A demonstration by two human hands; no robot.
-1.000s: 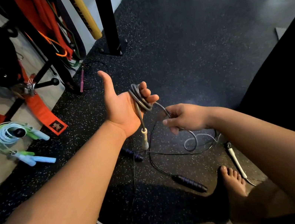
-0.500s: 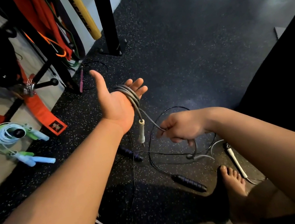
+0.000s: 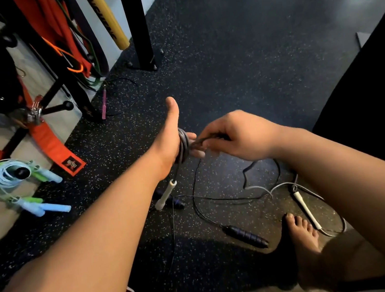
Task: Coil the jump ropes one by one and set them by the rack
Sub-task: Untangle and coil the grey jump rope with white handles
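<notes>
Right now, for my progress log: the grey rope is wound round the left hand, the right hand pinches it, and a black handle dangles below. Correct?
No. In the head view the dangling handle is white, not black. The rest holds: grey rope round the left hand, right hand pinching it.

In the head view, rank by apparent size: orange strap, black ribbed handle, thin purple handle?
1. flat orange webbing strap
2. black ribbed rope handle
3. thin purple rope handle, farther off, so unsure.

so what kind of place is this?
Likely a gym: speckled rubber floor, resistance bands hanging at a rack, coiled jump ropes nearby.
</notes>
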